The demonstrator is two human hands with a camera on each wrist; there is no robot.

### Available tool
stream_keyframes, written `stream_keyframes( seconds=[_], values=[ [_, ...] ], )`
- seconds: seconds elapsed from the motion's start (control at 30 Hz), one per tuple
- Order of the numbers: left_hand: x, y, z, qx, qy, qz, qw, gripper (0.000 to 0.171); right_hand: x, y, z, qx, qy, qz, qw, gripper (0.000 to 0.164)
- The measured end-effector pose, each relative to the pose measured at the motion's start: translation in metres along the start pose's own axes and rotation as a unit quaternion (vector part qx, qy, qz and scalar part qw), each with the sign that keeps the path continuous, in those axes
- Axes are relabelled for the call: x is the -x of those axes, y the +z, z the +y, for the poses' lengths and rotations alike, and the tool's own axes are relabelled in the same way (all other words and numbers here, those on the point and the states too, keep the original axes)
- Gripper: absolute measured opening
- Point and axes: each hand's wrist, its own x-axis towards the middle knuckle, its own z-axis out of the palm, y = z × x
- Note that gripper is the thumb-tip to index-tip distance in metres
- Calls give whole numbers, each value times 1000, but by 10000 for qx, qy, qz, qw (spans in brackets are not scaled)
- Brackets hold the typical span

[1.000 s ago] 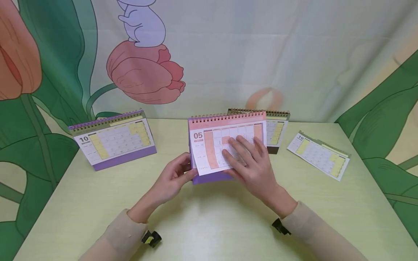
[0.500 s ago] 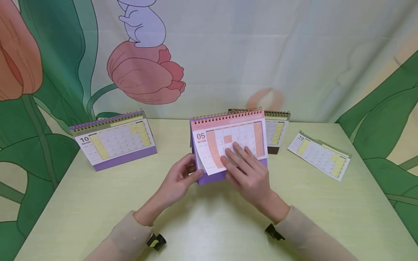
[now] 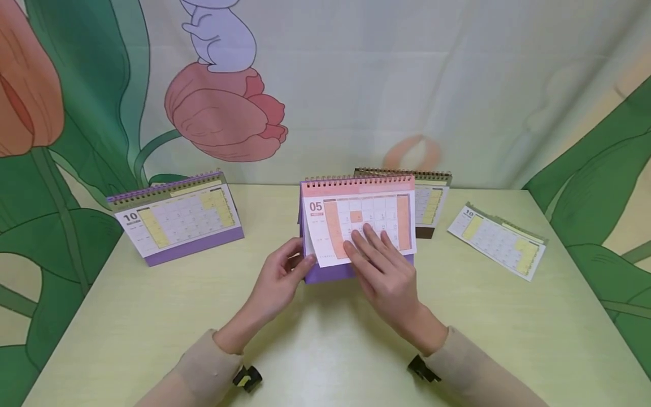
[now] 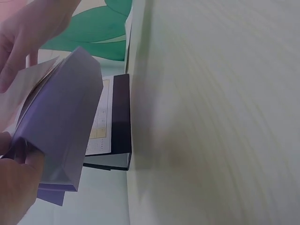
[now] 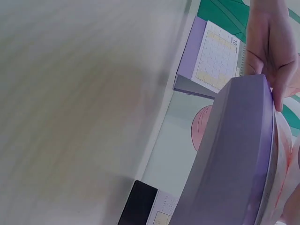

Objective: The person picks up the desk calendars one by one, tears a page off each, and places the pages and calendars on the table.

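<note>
In the head view, a purple-based desk calendar with a pink May page is held up in the middle, its coil along the top. My left hand grips its left edge, thumb in front and fingers behind. Fairly straight fingers of my right hand lie across the page's lower half. The page's lower left corner stands away from the base. Seen from the left wrist, the calendar's purple underside is raised above the table. In the right wrist view, the left thumb and fingers straddle the calendar's end.
Another purple desk calendar, showing October, stands at the left. Partly behind the held one is a dark-based calendar. A loose October page lies at the right on the pale table. A printed curtain hangs behind.
The held calendar has shifted slightly right and its coil edge has levelled out. My left hand has gone along with it. My right fingers sit lower on the page than before.
</note>
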Motion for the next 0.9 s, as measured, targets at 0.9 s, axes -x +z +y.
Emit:
stream_keyframes(
  seconds=[0.9],
  values=[
    [-3, -2, -1, -496, -64, 234, 9985, 31, 0, 2, -7, -13, 739, -90, 9972, 29]
  ],
)
